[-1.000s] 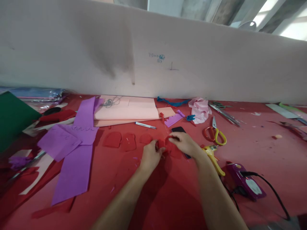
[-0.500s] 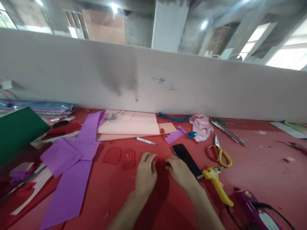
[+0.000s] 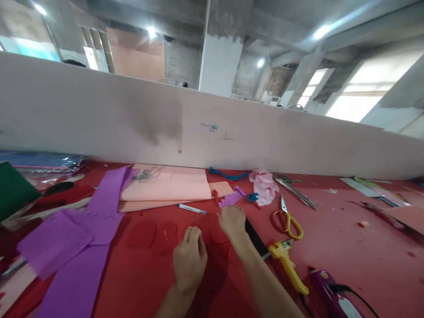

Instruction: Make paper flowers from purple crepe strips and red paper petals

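My left hand (image 3: 190, 260) rests on the red table covering (image 3: 331, 247), fingers curled downward and pressed together; what lies under them is hidden. My right hand (image 3: 232, 221) reaches farther back, fingers bent down at a small purple scalloped foam piece (image 3: 232, 198), touching or nearly touching its near end. A black phone (image 3: 256, 238) lies just right of my right wrist, partly hidden by it. Red cut-out shapes (image 3: 142, 233) lie left of my left hand, and more red pieces sit between the hands.
Purple foam sheets (image 3: 79, 247) spread at left, a pink sheet stack (image 3: 168, 190) and a white pen (image 3: 192, 209) behind. Red-and-yellow scissors (image 3: 287, 218), a yellow glue gun (image 3: 286, 260) and a purple device with black cord (image 3: 334, 293) lie right. A pale partition wall (image 3: 232, 132) bounds the back.
The hands have parted from the red pieces they held together. My right hand has moved back toward the purple scalloped piece, baring the phone. The view has tilted upward.
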Tool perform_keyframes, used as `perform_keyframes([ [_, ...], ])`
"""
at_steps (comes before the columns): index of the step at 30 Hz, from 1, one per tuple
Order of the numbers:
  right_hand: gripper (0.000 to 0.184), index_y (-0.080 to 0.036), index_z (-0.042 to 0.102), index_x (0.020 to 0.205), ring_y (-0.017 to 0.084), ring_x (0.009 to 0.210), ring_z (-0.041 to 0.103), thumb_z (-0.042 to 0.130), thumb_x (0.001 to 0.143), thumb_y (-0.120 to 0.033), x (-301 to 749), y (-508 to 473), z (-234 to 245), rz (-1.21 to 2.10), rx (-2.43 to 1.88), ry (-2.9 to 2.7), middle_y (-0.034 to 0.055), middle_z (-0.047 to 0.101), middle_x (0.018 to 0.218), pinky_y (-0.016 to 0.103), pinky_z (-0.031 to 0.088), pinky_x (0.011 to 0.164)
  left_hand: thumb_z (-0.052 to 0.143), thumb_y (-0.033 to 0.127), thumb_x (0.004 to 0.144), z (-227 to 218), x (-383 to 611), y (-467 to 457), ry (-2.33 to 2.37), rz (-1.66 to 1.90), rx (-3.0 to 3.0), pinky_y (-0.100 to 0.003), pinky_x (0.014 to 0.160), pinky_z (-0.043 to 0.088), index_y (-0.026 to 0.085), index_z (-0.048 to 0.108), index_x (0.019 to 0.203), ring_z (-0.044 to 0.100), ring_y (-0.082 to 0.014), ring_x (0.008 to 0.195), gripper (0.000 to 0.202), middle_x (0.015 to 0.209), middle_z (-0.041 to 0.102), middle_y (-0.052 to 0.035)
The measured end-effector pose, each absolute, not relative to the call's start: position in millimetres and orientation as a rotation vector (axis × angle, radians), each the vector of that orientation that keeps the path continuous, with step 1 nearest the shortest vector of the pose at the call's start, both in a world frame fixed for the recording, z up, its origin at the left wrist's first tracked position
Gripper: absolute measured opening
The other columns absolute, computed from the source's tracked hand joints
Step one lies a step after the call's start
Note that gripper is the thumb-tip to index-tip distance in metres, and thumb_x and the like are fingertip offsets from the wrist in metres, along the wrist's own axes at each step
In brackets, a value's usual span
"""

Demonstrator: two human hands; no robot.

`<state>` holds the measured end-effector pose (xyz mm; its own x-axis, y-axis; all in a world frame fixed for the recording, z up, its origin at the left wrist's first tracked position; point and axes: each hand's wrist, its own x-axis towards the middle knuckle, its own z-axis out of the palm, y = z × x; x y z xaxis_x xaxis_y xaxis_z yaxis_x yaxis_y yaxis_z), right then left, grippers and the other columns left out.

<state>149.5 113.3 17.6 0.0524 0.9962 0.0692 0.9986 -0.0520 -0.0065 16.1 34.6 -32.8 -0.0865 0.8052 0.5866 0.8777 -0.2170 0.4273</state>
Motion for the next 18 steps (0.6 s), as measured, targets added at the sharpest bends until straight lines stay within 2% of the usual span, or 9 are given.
perform_keyframes([
  [7,0.026,-0.008,0.072,0.095,0.033,0.093,0.067,0.048,0.087,-0.012,144.1,128.5,7.9,-0.060,-2.300,-2.075,0.0228,0.072,0.093,0.041,0.048,0.078,0.043,0.008,0.087,-35.3,17.8,36.2,-1.862,-1.073,-2.113,-0.028,0.049,0.030,0.023,0.048,0.073,0.053,-0.0152,0.053,0.021,0.068,0.055,-0.0001],
  [10,0.023,-0.008,0.071,0.097,0.032,0.096,0.066,0.052,0.089,-0.018,146.3,131.0,6.3,-0.041,-2.335,-2.038,0.0215,0.071,0.095,0.041,0.049,0.079,0.043,0.007,0.085,-35.1,19.6,36.8,-1.843,-1.088,-2.123,-0.028,0.050,0.031,0.022,0.050,0.074,0.053,-0.0156,0.053,0.020,0.068,0.056,-0.0006],
  [14,0.024,-0.012,0.065,0.103,0.023,0.098,0.064,0.056,0.092,-0.032,146.4,138.9,2.0,-0.001,-2.406,-1.967,0.0105,0.068,0.103,0.042,0.051,0.083,0.044,0.005,0.083,-32.6,20.7,36.3,-1.815,-1.105,-2.141,-0.028,0.050,0.032,0.022,0.053,0.075,0.054,-0.0156,0.052,0.021,0.069,0.058,-0.0010],
  [18,0.026,-0.014,0.062,0.107,0.019,0.094,0.064,0.059,0.091,-0.034,145.8,146.9,1.3,0.069,-2.417,-1.908,0.0071,0.065,0.107,0.040,0.053,0.082,0.045,0.005,0.083,-31.8,21.3,35.1,-1.836,-1.090,-2.151,-0.028,0.050,0.034,0.021,0.054,0.075,0.055,-0.0160,0.053,0.020,0.069,0.058,-0.0013],
])
